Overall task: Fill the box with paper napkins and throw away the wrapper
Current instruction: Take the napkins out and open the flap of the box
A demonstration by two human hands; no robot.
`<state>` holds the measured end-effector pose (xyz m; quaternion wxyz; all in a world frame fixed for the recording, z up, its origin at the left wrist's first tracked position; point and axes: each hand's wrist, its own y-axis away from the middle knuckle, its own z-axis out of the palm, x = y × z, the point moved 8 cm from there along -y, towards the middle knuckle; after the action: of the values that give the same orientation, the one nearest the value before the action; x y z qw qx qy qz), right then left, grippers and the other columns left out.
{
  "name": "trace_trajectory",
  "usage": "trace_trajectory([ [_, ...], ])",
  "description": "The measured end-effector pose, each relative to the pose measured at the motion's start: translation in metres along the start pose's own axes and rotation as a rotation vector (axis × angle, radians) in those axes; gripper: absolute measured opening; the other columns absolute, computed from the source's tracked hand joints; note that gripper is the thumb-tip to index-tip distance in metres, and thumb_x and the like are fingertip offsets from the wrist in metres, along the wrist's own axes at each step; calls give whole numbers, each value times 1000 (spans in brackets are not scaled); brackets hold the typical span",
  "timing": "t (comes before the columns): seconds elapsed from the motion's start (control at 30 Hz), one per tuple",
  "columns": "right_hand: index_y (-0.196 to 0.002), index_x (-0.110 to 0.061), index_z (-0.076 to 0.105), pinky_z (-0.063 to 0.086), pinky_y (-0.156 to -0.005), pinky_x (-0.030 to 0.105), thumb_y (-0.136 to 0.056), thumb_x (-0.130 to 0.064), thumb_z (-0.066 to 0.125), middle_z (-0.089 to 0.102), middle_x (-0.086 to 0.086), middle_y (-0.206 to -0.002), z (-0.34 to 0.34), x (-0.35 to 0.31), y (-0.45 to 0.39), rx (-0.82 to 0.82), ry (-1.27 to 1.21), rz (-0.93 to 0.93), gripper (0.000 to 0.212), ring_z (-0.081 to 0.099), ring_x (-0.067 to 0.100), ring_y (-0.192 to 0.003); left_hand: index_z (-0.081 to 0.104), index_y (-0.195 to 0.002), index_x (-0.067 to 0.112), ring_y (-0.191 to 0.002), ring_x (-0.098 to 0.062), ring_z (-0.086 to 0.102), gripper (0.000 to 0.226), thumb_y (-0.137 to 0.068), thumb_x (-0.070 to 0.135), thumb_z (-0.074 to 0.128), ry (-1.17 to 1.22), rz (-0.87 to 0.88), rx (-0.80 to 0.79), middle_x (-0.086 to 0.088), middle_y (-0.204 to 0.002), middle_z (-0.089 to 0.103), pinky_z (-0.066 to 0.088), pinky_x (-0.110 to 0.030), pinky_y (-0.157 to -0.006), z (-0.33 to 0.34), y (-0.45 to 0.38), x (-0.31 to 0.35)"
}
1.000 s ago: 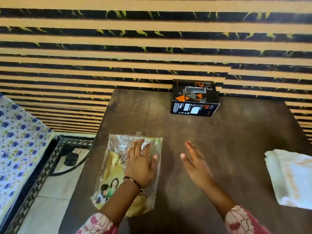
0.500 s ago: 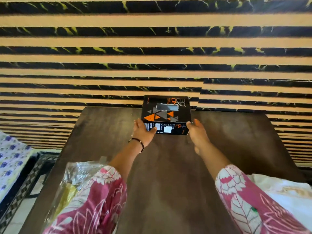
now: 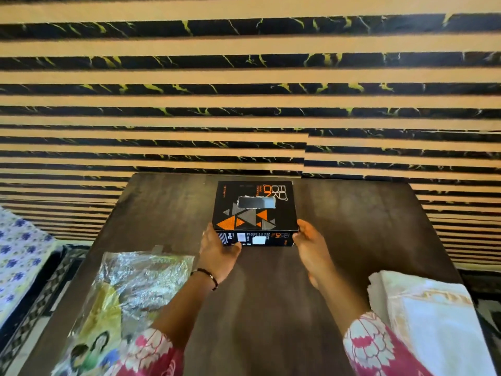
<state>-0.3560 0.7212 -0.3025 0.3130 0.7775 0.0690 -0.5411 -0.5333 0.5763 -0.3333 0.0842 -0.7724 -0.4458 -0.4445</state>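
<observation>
A black box [image 3: 253, 210] with orange and grey triangles and a slot cut in its top sits in the middle of the dark wooden table [image 3: 352, 226]. My left hand [image 3: 218, 253] grips its near left corner, thumb on the front face. My right hand [image 3: 310, 246] holds its near right corner. A crinkled clear plastic wrapper [image 3: 130, 297] with a yellow printed picture lies flat at the near left of the table. A stack of white paper napkins [image 3: 431, 321] with a pale gold border lies at the near right.
A wall [image 3: 244, 90] of tan and black marbled stripes rises right behind the table's far edge. To the left, below table height, are a blue-flowered cloth [image 3: 19, 261] and a black metal frame [image 3: 51, 291] on a patterned floor.
My left hand left the wrapper and both hands reached forward to the box. They took hold of its near corners and have drawn it nearer along the table.
</observation>
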Motion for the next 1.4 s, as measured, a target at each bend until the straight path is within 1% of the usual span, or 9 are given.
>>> trace_trajectory([
  [0.13, -132, -19, 48, 40, -102, 31, -94, -6, 44, 60, -5, -123, -16, 26, 60, -28, -70, -17, 40, 54, 8, -110, 32, -138, 15, -127, -27, 42, 80, -70, 53, 54, 12, 62, -10, -9, -136, 46, 36, -50, -106, -5, 67, -8],
  [0.3, -137, -8, 42, 35, -106, 32, -93, -1, 47, 51, 7, -137, -44, 63, 97, 49, -146, 34, 44, 48, 14, -120, 25, -143, 7, -136, -25, 29, 68, -88, 27, 59, -19, 85, 90, -12, -148, 32, 25, -32, -108, -20, 115, -5],
  [0.47, -136, -11, 44, 38, -103, 32, -93, -8, 48, 54, 3, -134, -38, 54, 73, 36, -36, 40, 43, 51, 18, -122, 21, -143, 3, -140, -33, 23, 69, -89, 31, 54, -225, 126, 36, -19, -150, 26, 23, -41, -114, -7, 98, 18],
  [0.63, -139, -23, 38, 46, -73, 26, -93, -10, 44, 63, 1, -117, -22, 46, 90, 2, 235, -51, 48, 58, 13, -89, 10, -145, 7, -141, -41, 12, 74, -90, 38, 48, -364, 24, -15, -27, -152, 11, 18, -46, -113, 12, 113, 22],
  [0.8, -146, -26, 21, 40, -86, 22, -91, -10, 48, 52, -1, -136, -23, 65, 125, -64, 296, -118, 63, 55, 14, -109, 6, -144, 14, -137, -43, 20, 80, -87, 52, 45, -563, -58, -45, -27, -150, 10, 28, -47, -111, 21, 167, 9],
  [0.93, -142, -22, 30, 37, -94, 18, -92, -12, 52, 53, -4, -134, -29, 91, 152, -119, 223, -142, 56, 54, 6, -111, 4, -144, 16, -140, -38, 17, 82, -85, 64, 36, -652, -83, 26, -23, -152, 10, 23, -50, -114, 15, 195, 4],
  [1.07, -140, -21, 35, 39, -102, 26, -91, -17, 52, 50, -1, -139, -39, 92, 141, -61, 171, -159, 52, 51, 10, -120, 0, -147, 14, -145, -28, -6, 86, -83, 68, 21, -714, 185, 94, -11, -157, -9, -7, -51, -113, 30, 186, 30],
  [1.2, -140, -22, 36, 34, -100, 24, -91, -16, 51, 44, 1, -143, -42, 63, 119, -28, 293, -247, 52, 45, 16, -129, 4, -147, 16, -144, -19, -11, 84, -79, 65, 14, -752, 505, 6, -1, -157, -9, -17, -47, -109, 68, 172, 58],
  [1.4, -146, -17, 20, 15, -116, 33, -93, -23, 44, 29, 9, -153, -37, 36, 94, -66, 786, -420, 59, 17, 20, -144, -6, -147, 21, -143, -13, -16, 81, -80, 66, 4, -810, 460, -64, 3, -157, -12, -15, -49, -115, 86, 160, 49],
])
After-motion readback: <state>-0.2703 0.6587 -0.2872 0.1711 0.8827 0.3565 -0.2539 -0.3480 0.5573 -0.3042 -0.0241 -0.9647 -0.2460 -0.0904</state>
